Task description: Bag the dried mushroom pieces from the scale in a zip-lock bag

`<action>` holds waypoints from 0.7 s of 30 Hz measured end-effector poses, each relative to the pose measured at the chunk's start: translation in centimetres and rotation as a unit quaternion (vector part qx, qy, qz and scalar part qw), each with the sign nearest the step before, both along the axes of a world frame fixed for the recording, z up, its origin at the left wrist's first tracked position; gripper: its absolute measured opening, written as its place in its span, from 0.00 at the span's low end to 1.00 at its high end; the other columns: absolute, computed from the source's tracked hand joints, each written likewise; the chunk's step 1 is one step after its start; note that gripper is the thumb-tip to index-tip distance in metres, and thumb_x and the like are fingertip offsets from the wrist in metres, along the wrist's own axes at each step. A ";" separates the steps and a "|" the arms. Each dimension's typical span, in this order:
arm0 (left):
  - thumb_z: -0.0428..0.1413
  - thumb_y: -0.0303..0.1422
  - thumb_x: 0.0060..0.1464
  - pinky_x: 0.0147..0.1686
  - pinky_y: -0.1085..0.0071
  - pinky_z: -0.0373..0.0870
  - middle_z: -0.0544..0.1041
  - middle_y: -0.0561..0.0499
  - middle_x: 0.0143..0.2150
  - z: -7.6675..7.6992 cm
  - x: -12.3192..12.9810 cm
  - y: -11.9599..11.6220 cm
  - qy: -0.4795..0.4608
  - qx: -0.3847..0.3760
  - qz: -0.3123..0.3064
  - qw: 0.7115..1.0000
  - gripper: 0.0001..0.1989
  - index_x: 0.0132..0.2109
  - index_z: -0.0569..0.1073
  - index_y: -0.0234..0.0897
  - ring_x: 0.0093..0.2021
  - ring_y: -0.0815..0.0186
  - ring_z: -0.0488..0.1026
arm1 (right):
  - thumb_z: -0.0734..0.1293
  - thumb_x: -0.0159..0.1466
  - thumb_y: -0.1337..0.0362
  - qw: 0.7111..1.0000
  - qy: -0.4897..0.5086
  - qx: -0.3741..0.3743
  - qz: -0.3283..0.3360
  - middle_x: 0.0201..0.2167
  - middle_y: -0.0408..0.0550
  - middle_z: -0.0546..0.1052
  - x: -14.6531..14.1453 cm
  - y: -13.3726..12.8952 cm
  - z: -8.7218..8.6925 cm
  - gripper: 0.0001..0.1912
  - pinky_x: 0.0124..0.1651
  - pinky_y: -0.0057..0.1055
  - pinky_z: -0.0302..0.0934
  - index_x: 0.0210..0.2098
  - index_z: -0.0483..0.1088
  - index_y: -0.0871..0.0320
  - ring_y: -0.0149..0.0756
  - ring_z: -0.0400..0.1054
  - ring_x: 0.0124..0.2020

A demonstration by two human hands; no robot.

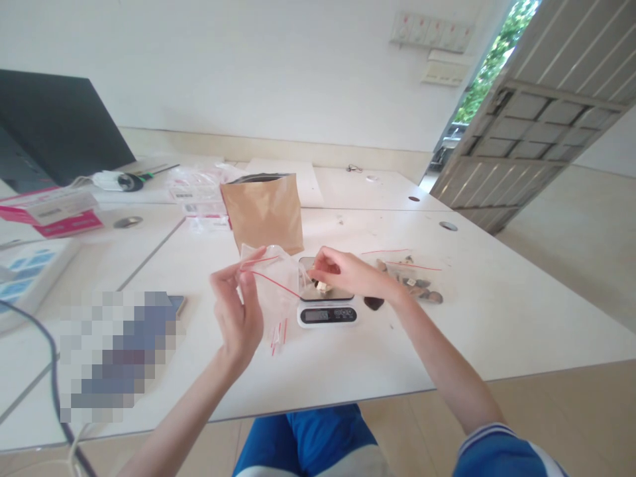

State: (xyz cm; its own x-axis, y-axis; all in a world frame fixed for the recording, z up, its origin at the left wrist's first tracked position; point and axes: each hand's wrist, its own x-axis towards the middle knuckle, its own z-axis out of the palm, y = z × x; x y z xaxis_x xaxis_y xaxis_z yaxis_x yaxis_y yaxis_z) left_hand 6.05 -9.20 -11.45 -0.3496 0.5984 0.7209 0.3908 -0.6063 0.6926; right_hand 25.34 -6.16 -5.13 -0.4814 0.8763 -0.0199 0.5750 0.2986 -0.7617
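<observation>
My left hand (pixel 238 308) pinches the edge of a clear zip bag (pixel 271 281) with a red seal line, holding its mouth apart. Over the plate of a small digital kitchen scale (pixel 328 315), my right hand (pixel 340 270) has its fingers bent together. Pale, light-coloured pieces (pixel 324 287) lie on the scale plate just below those fingers. What the right fingertips pinch, if anything, is hidden. Behind the scale stands a brown kraft paper pouch (pixel 265 212), upright with its top open. Beside the right wrist rests a dark flat piece (pixel 373 303).
A second clear bag with brownish pieces (pixel 420 290) lies right of the scale. Small red-lined bags (pixel 279 334) lie left of it. Further left are a blurred-out item (pixel 124 358), a power strip (pixel 30 271), pink boxes (pixel 64 212), a cable (pixel 52 358) and a monitor (pixel 54 126).
</observation>
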 end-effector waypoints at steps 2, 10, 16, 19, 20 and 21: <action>0.42 0.41 0.64 0.48 0.64 0.67 0.76 0.46 0.44 -0.3 0.3 1.2 -0.041 -0.061 0.003 0.997 0.11 0.43 0.61 0.38 0.47 0.64 0.73 | 0.62 0.62 0.51 0.993 -0.106 -0.038 0.043 0.35 0.45 0.74 1.6 0.3 2.4 0.14 0.34 0.28 0.57 0.39 0.65 0.54 0.34 0.67 0.34; 0.41 0.43 0.62 0.50 0.62 0.63 0.64 0.52 0.36 -5.3 2.0 5.9 -0.200 -0.190 0.034 0.961 0.12 0.36 0.59 0.40 0.42 0.63 0.66 | 0.62 0.62 0.62 0.973 -0.218 -0.002 -0.074 0.49 0.50 0.73 3.8 3.6 5.2 0.17 0.48 0.33 0.61 0.51 0.64 0.55 0.39 0.68 0.47; 0.41 0.44 0.61 0.48 0.61 0.65 0.65 0.51 0.37 -6.8 1.9 6.4 -0.245 -0.203 0.029 0.948 0.13 0.38 0.58 0.40 0.41 0.63 0.67 | 0.69 0.55 0.68 0.952 -0.299 -0.056 -0.036 0.59 0.52 0.65 3.2 7.0 2.0 0.30 0.56 0.35 0.58 0.57 0.62 0.56 0.43 0.63 0.57; 0.42 0.42 0.60 0.47 0.61 0.65 0.65 0.51 0.36 -6.5 1.8 6.4 -0.263 -0.205 0.036 0.942 0.11 0.37 0.58 0.40 0.40 0.63 0.68 | 0.70 0.52 0.71 0.943 -0.319 -0.089 0.042 0.62 0.50 0.62 2.7 8.5 0.4 0.36 0.57 0.33 0.57 0.59 0.60 0.55 0.44 0.61 0.59; 0.43 0.41 0.60 0.47 0.60 0.65 0.65 0.51 0.36 -6.3 1.8 6.4 -0.267 -0.206 0.040 0.940 0.10 0.37 0.58 0.40 0.40 0.63 0.68 | 0.70 0.51 0.72 0.938 -0.325 -0.104 0.063 0.61 0.50 0.63 2.6 8.9 0.0 0.36 0.57 0.33 0.58 0.59 0.61 0.54 0.44 0.61 0.59; 0.43 0.40 0.60 0.47 0.60 0.65 0.65 0.51 0.36 -6.2 1.8 6.4 -0.271 -0.206 0.044 0.939 0.09 0.36 0.58 0.40 0.40 0.63 0.68 | 0.69 0.51 0.73 0.933 -0.332 -0.118 0.078 0.60 0.49 0.64 2.6 9.3 -0.5 0.36 0.56 0.32 0.59 0.59 0.62 0.54 0.44 0.62 0.58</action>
State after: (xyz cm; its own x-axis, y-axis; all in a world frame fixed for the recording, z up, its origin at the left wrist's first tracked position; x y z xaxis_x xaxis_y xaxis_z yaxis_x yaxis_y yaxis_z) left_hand 7.88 -2.78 -17.60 -0.6597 0.7391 0.1361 -0.0499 -0.2239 0.9733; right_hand 27.91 3.09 -5.60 -0.4164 0.7302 -0.5416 0.9065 0.2879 -0.3088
